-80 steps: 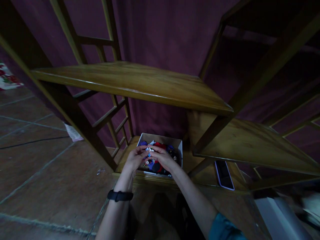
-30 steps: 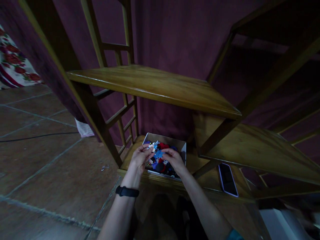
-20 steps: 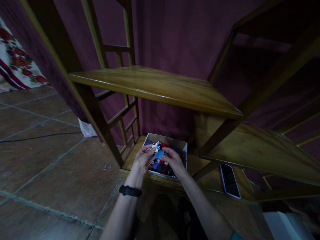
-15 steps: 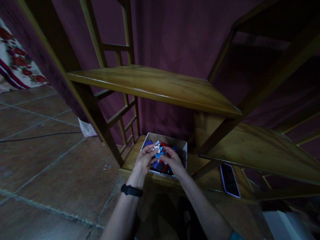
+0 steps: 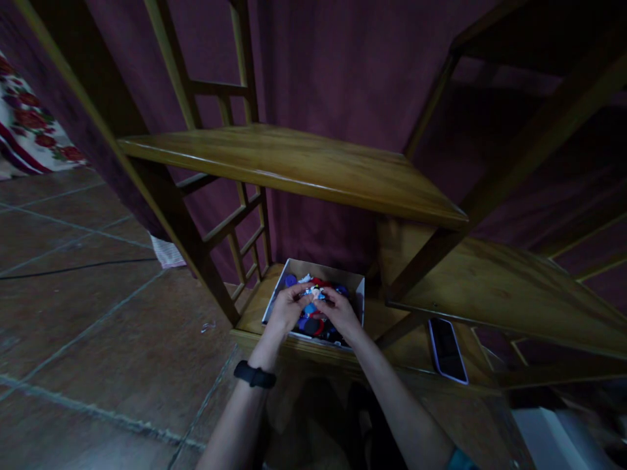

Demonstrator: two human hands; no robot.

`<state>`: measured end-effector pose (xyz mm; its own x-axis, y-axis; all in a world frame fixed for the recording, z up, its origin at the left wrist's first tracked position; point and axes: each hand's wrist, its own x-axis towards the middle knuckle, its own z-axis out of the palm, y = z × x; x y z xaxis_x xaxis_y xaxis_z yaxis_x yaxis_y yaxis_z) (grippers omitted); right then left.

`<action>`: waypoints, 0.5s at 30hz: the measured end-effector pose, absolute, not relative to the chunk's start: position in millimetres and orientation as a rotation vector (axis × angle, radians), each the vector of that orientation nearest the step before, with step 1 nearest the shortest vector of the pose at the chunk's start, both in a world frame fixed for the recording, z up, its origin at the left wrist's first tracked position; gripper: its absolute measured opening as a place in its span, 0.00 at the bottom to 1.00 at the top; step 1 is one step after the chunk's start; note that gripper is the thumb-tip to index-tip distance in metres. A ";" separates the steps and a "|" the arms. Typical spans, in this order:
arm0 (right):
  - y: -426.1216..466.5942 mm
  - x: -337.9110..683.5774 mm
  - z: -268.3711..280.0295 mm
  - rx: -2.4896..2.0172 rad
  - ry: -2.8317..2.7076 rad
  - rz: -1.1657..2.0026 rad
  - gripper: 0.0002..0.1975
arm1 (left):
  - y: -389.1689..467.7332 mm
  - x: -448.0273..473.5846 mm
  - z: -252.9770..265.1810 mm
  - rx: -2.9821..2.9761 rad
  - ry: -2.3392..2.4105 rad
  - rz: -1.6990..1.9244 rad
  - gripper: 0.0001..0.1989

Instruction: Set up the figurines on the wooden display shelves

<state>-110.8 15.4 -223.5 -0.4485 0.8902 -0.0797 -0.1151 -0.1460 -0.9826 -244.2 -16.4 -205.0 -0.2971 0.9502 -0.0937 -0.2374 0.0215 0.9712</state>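
Observation:
Between my two hands is a small blue and white figurine (image 5: pixel 316 293) with a pale face-like part, held over the open box. My left hand (image 5: pixel 287 309) pinches it from the left, and a dark band circles that wrist. From the right, the fingers of my right hand (image 5: pixel 339 311) close on its other side. Under them stands a white cardboard box (image 5: pixel 363 301) on the low shelf. Several small red, blue, purple and black items lie in it, too dim to name and partly hidden by my hands.
A wooden shelf board (image 5: pixel 294 163) juts out above the box. To the right, a phone (image 5: pixel 448 350) with a lilac edge lies on the low shelf. Slanting wooden posts (image 5: pixel 181 222) frame the left side. A dark cable (image 5: pixel 83 266) crosses the tiled floor.
Both hands still hold the figurine, which has turned a little and shows its pale part higher up. The whole view has shifted slightly.

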 end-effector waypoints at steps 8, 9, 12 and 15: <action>16.7 -111.5 -222.2 -0.927 -1.411 1.664 0.17 | -15.1 -241.1 -205.5 0.783 1.253 1.503 0.16; 16.3 -111.3 -221.1 -0.935 -1.387 1.682 0.17 | -15.4 -241.0 -205.6 0.768 1.266 1.521 0.17; 15.7 -109.2 -216.8 -0.948 -1.258 1.749 0.20 | -18.3 -241.5 -204.3 0.647 1.274 1.534 0.18; 17.6 -106.2 -214.8 -0.935 -1.116 1.799 0.22 | -21.4 -241.0 -202.0 0.479 1.174 1.477 0.16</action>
